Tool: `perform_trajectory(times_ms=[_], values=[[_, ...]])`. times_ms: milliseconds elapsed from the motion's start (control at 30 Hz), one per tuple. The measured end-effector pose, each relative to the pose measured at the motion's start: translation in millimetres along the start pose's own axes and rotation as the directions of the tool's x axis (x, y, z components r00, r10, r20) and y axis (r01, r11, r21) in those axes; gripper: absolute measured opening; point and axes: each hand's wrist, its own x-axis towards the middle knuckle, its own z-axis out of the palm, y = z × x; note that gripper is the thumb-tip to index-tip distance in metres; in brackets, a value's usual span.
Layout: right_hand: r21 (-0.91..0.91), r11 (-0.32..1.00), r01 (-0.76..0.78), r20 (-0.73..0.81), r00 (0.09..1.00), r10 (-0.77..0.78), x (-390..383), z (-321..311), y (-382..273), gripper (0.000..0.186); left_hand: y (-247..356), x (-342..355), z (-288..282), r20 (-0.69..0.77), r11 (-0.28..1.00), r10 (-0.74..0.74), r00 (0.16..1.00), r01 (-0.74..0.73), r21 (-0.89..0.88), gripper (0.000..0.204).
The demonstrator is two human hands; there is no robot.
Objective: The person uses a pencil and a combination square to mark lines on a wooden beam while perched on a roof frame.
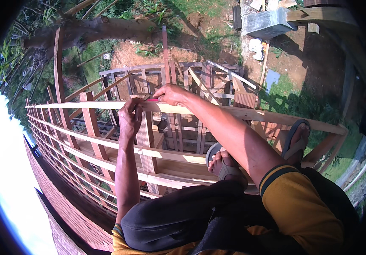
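One red item (152,100) in the pinched right hand (171,94), one left hand (130,114), grip unclear, at one batten (276,117).

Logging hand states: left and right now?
Left hand: fingers bent at the wooden batten; hold unclear.
Right hand: at a small red item; grip can't be told.

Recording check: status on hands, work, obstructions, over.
Left grip at top batten. Right grip beside small pink-red item, kind unclear. Right forearm hides part of top batten.
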Motion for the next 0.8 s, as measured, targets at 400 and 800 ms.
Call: perform_trajectory(times_ms=[400,800], values=[[-0.239,0.961,-0.140,-0.585,0.811,-0.027,-31.1,0.7,-38.9,0.009,12.0,6.5,0.8,-0.343,0.855,-0.361,0.867,0.161,-0.493,0.022],[0.019,0.956,0.292,-0.061,0.955,-0.290,-134.1,-22.0,-95.4,0.050,61.7,-55.0,-52.3,0.039,0.552,-0.114,0.993,0.096,-0.828,0.020]])
